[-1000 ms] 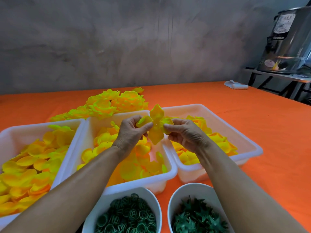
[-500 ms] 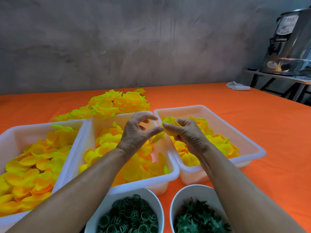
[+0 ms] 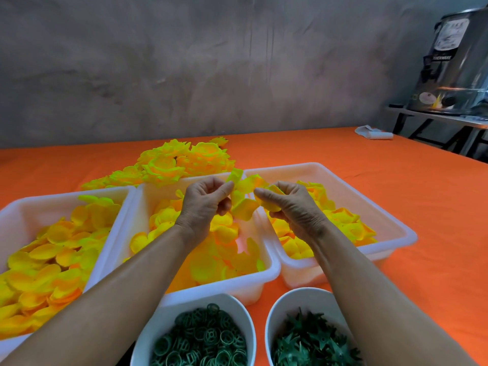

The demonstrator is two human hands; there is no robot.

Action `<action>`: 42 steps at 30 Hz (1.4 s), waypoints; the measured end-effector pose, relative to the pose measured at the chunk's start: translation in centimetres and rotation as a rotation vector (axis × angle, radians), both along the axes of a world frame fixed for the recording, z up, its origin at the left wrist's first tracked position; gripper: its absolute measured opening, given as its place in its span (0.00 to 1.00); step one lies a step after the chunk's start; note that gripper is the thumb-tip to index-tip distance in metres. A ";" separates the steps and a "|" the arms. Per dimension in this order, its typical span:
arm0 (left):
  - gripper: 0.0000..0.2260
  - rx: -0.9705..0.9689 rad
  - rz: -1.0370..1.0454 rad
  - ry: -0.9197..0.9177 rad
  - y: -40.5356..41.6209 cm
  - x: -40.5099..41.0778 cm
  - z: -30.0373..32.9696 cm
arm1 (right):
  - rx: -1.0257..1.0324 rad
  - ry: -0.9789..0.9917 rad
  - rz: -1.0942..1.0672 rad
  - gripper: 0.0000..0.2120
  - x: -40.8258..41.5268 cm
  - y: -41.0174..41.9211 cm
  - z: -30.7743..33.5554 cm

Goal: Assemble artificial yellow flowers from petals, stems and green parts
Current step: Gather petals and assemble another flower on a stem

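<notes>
My left hand [image 3: 204, 200] and my right hand [image 3: 286, 203] are raised over the middle tray and together pinch a yellow petal piece [image 3: 244, 198] between their fingertips. Its lobes spread up and down between the hands. Three white trays hold loose yellow petals: left tray [image 3: 15, 210], middle tray [image 3: 266, 270], right tray [image 3: 390, 223]. A white bowl of green rings [image 3: 203, 336] and a white bowl of green star-shaped parts [image 3: 309, 339] stand nearest me. A pile of finished yellow flowers [image 3: 174, 162] lies behind the trays.
Everything rests on an orange tablecloth [image 3: 396, 180]. A white cloth bundle [image 3: 373, 133] lies at the far right of the table. A steel urn [image 3: 454, 62] stands on a side stand beyond the table's right edge. A grey wall runs behind.
The petal piece, spread flat a second ago, was folded small between my fingertips half a second ago and now shows its lobes again. Both hands stayed over the middle tray.
</notes>
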State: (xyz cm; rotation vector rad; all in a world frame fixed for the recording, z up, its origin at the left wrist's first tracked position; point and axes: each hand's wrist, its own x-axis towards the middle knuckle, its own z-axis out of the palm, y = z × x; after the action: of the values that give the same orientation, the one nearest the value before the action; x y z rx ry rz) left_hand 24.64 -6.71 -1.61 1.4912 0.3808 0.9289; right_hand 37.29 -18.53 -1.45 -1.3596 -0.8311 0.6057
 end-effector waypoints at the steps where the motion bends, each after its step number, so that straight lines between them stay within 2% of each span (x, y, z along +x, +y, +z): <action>1: 0.08 -0.033 -0.009 -0.008 0.0 0.0 0.0 | 0.006 0.006 -0.046 0.10 0.1 0.1 -0.1; 4: 0.08 -0.168 0.011 -0.045 0.0 0.2 0.2 | 0.046 0.013 -0.201 0.12 0.4 0.3 -0.2; 8: 0.08 -0.348 0.052 -0.166 0.6 0.3 0.6 | 0.089 0.031 -0.301 0.10 0.7 0.4 -0.2; 12: 0.07 -0.323 0.030 -0.179 0.5 0.3 0.4 | 0.141 0.066 -0.368 0.03 0.8 0.3 -0.2; 17: 0.09 -0.260 -0.016 -0.134 0.4 0.4 0.3 | 0.209 0.126 -0.442 0.03 1.1 0.3 -0.1; 19: 0.10 -0.254 -0.035 -0.126 0.4 0.5 0.3 | 0.196 0.058 -0.470 0.08 1.1 0.3 -0.2; 22: 0.11 -0.314 -0.109 -0.156 0.3 0.6 0.4 | 0.172 -0.106 -0.506 0.27 1.3 0.4 -0.6; 24: 0.15 -0.291 -0.109 -0.129 0.2 0.6 0.5 | 0.174 -0.212 -0.503 0.32 1.5 0.5 -0.9; 30: 0.04 -0.288 -0.033 -0.069 0.4 0.3 0.4 | 0.045 -0.289 -0.426 0.24 0.9 1.0 -0.5; 34: 0.05 -0.212 -0.056 -0.038 0.1 0.3 0.4 | 0.005 -0.439 -0.393 0.10 -0.2 0.7 0.1; 35: 0.05 -0.189 -0.057 -0.034 -0.1 0.3 0.3 | 0.002 -0.465 -0.369 0.11 -0.6 0.6 0.3; 38: 0.06 -0.140 -0.063 -0.023 -0.2 0.3 0.2 | -0.006 -0.505 -0.270 0.23 -1.7 0.4 0.4; 42: 0.06 -0.099 -0.087 0.000 -0.5 0.3 0.0 | 0.037 -0.554 -0.224 0.23 -2.1 0.2 0.3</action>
State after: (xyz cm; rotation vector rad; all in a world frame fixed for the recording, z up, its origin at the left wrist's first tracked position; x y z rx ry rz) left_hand 24.96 -7.20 -1.58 1.4066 0.3542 0.8304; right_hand 35.20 -18.28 -1.17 -1.5855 -1.1009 0.0290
